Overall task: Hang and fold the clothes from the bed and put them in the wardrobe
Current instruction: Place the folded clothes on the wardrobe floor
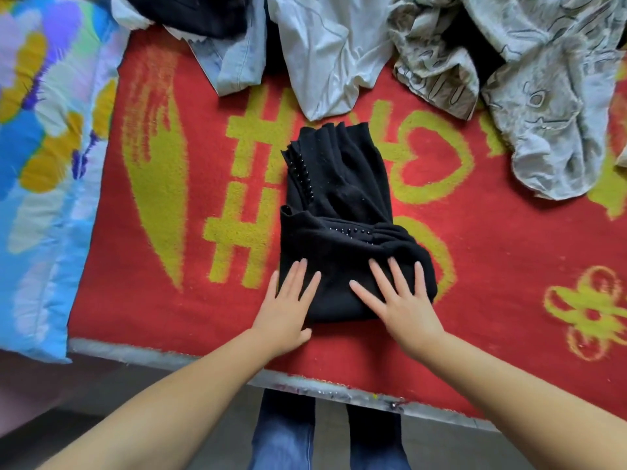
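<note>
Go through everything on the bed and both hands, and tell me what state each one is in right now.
Black garment: partly folded, lying flat on the red blanket.
Left hand: open, fingers straight, pressing the garment's near left edge.
Right hand: open, fingers spread, pressing the garment's near right part.
White garment: crumpled, unfolded.
Denim garment: crumpled, partly under other clothes.
Grey patterned garment: crumpled, unfolded.
Red blanket: spread flat.

Bare red blanket [492, 266] beside black garment [339, 205]; clothes pile [339, 45] behind.
</note>
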The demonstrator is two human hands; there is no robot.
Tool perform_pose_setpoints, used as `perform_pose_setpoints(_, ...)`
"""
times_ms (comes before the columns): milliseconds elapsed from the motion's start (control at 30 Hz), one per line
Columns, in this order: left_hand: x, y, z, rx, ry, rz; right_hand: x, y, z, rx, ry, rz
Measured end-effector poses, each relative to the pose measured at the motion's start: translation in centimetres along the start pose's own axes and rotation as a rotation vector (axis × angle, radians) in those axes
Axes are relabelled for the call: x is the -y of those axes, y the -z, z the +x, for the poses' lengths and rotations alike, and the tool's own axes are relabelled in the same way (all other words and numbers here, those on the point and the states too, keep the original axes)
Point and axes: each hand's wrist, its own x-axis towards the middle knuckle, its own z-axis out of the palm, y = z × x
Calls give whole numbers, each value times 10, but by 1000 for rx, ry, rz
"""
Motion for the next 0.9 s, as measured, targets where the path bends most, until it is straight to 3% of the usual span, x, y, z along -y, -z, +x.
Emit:
perform_pose_setpoints(133, -8, 16, 22, -17, 43, 160, -2, 10, 23, 44, -64, -15)
perform_pose_setpoints(233, -11, 37, 21, 65, -14, 118, -6, 24, 22, 96, -20, 45)
perform_pose_setpoints(300, -2, 56, 11, 177, -64, -57, -16, 45, 19, 160, 49, 137)
perform_pose_setpoints(433, 37, 113, -8, 538, -181, -680, -51, 103, 18, 383, 285, 465)
perform_pose_setpoints(500, 63, 139, -3, 534, -133, -861, -71, 130, 28, 469, 275, 612)
perform_pose_setpoints(600, 99, 166, 29, 343, -32, -1071, -106, 153, 63, 313, 137, 689)
perform_pose_setpoints(700, 117, 175, 77, -9, 102, -1090, -132, 154, 104, 32, -81, 676)
perform_pose_setpoints(800, 104, 169, 115, -368, 324, -830, -131, 137, 129, -121, -233, 654)
perform_pose_setpoints(900, 69, 152, 125, -517, 352, -376, -96, 110, 131, -211, -322, 480)
